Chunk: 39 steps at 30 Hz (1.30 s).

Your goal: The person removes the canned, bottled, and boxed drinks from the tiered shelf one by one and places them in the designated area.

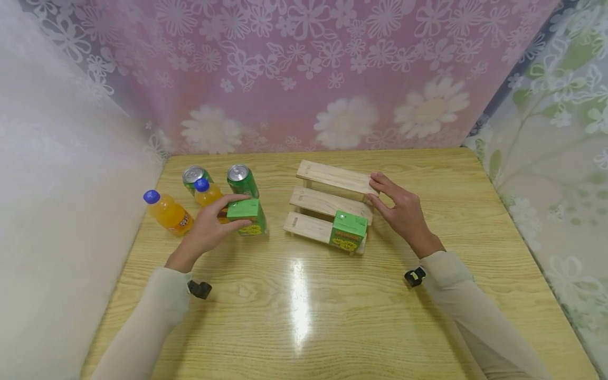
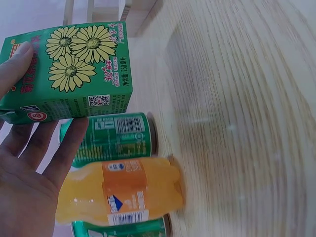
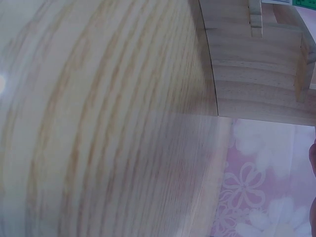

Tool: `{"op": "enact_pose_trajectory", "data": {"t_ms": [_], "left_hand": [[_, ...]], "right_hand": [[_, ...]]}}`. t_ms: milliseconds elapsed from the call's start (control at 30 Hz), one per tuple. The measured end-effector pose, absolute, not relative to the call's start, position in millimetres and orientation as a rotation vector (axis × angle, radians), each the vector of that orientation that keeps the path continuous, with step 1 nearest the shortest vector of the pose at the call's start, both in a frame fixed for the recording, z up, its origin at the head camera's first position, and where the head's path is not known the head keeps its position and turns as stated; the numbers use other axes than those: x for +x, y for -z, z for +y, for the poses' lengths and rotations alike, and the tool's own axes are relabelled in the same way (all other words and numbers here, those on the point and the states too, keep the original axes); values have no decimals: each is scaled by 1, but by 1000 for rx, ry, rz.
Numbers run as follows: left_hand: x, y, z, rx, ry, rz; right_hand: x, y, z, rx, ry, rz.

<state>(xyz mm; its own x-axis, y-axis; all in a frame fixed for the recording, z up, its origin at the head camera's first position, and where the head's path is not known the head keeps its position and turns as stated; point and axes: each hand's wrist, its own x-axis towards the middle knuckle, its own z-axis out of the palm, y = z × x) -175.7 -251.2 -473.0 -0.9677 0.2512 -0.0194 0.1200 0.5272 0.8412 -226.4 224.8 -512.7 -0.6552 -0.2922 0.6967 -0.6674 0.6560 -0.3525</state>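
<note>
My left hand [image 1: 209,227] grips a green drink carton [image 2: 74,69] with yellow flowers between thumb and fingers. In the left wrist view its base appears a little off the table. A three-step wooden rack [image 1: 332,177] stands to the right of it. The right hand [image 1: 404,211] pinches the right end of the rack's top step, thumb below the fingers. Another green drink carton [image 1: 349,232] sits upright on the right end of the lowest step. In the right wrist view the rack's side panel [image 3: 256,79] shows, with only fingertips at the edge.
Left of the left hand stands an orange drink bottle [image 1: 171,214] with a blue cap. A second orange bottle [image 1: 205,191] is partly behind that hand. Two green cans [image 1: 243,182] stand behind. A flowered curtain [image 1: 285,79] hangs along the far edge of the wooden table [image 1: 342,311].
</note>
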Motion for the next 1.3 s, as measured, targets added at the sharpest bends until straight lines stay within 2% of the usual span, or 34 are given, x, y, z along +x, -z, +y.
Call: {"op": "enact_pose_trajectory", "data": {"t_ms": [300, 567, 1300], "left_hand": [[-170, 475, -263, 334, -1391, 2713], [-164, 479, -274, 220, -1390, 2678], [-147, 487, -314, 136, -1335, 2771]], "right_hand": [[-227, 515, 227, 734, -813, -2273], [-227, 515, 226, 737, -821, -2277], [-227, 515, 227, 732, -811, -2288]]}}
